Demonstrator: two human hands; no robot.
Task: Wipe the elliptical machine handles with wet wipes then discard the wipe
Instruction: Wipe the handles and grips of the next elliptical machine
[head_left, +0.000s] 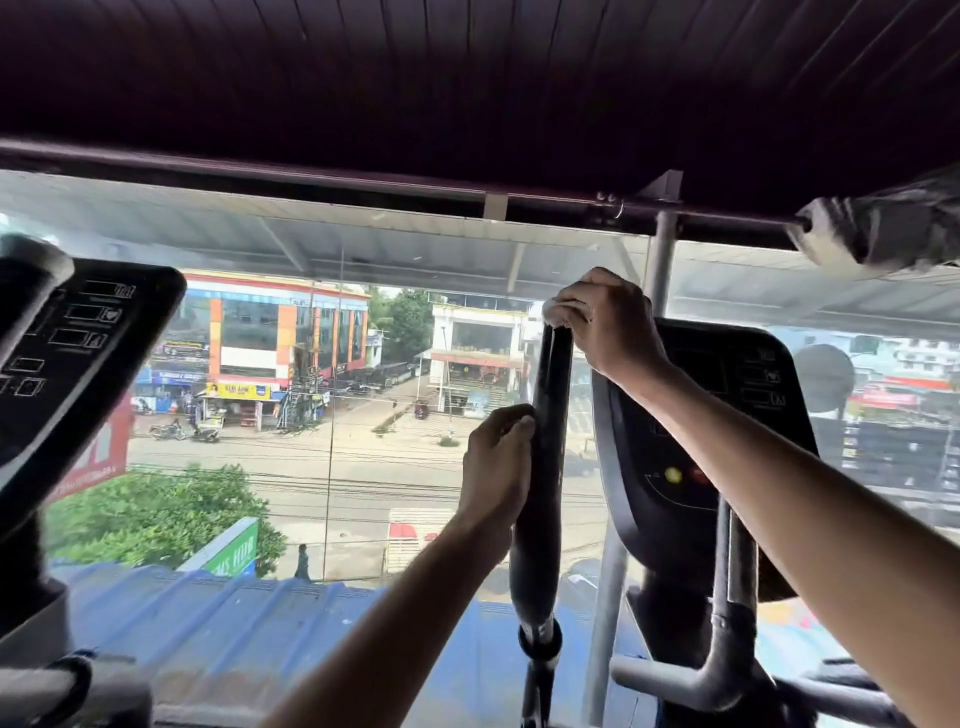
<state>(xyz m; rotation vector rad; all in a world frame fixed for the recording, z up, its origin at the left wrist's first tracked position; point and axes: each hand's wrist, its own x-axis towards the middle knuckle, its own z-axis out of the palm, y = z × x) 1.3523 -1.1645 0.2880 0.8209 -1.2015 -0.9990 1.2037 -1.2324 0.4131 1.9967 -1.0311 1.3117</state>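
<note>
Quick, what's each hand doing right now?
Left hand: grips the black padded elliptical handle.
Right hand: holds a white wet wipe against the handle's top.

view: head. one wide-angle camera worn on the person's head.
position: just behind an elliptical handle, with both forearms running in from the bottom edge.
facing: forward, out through a large window onto a street lying below. a dark ceiling fills the top third.
nearness: at arm's reach. left hand and right hand sit right of centre, close enough to show the wipe under the right fingers.
edges: near console at right, second console cut by the left edge.
</note>
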